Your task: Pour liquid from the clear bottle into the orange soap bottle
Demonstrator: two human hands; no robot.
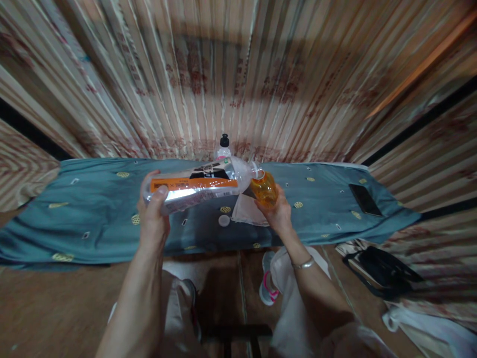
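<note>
Grasping a near-horizontal bottle point(203, 185), the left hand point(153, 209) opposes the right hand point(279, 211), which clasps an amber container point(264, 189) at the bottle's mouth.

A long teal patterned cloth point(100, 199) is backed by a pleated striped fabric curtain point(223, 74). Above its middle, a large clear plastic bottle with a silver-and-orange label point(204, 186) is held sideways, its base gripped by the left hand point(154, 204), its neck set at the mouth of an amber see-through container point(265, 190) held in the right hand point(278, 209). Behind the bottle, a black-capped clear bottle point(224, 140) is placed. Below, a round white cap point(224, 220) is positioned just left of a flat white cloth piece point(249, 211). At the right end, a flat black rectangular device point(365, 200) is laid.
</note>
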